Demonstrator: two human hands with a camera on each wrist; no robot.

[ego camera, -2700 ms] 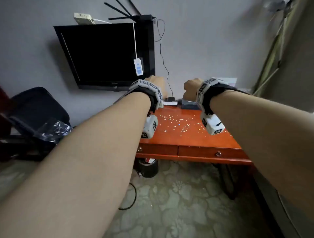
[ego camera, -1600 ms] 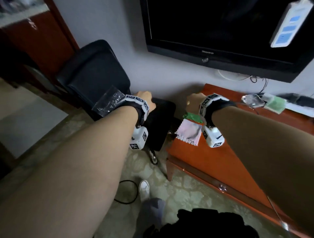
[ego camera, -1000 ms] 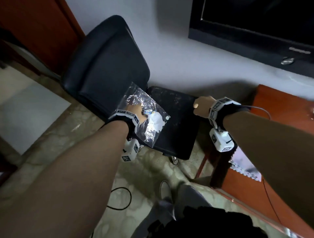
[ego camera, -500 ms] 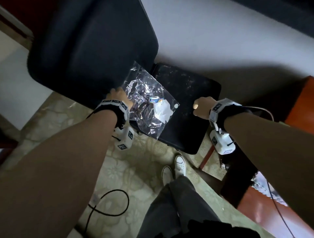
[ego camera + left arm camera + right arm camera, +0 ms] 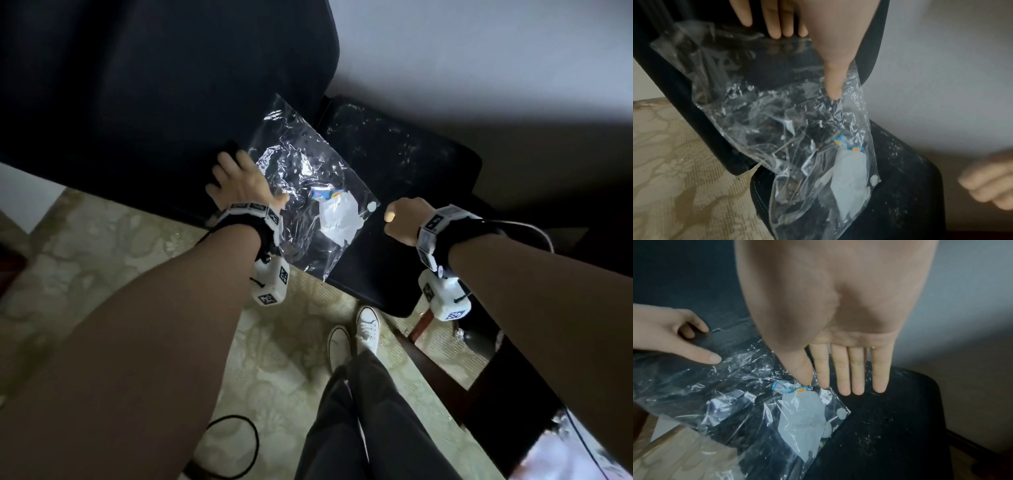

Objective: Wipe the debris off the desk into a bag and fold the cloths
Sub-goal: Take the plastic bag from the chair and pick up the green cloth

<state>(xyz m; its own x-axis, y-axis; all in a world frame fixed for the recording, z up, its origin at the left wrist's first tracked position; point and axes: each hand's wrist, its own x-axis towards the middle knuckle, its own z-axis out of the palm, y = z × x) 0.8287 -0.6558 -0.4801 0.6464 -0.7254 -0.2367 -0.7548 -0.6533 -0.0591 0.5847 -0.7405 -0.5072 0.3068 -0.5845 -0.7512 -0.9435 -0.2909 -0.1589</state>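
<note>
Left hand [image 5: 241, 183] shifted onto bag [image 5: 308, 192], black chair [image 5: 394, 219] beneath

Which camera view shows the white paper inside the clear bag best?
The right wrist view: the white paper lies large and sharp inside the clear bag. The left wrist view shows it darker and creased; the head view shows it small.

Clear crinkled bag [image 5: 301, 192] with white and blue-orange scraps [image 5: 325, 194], black chair [image 5: 394, 192], white shoes [image 5: 368, 329].
</note>
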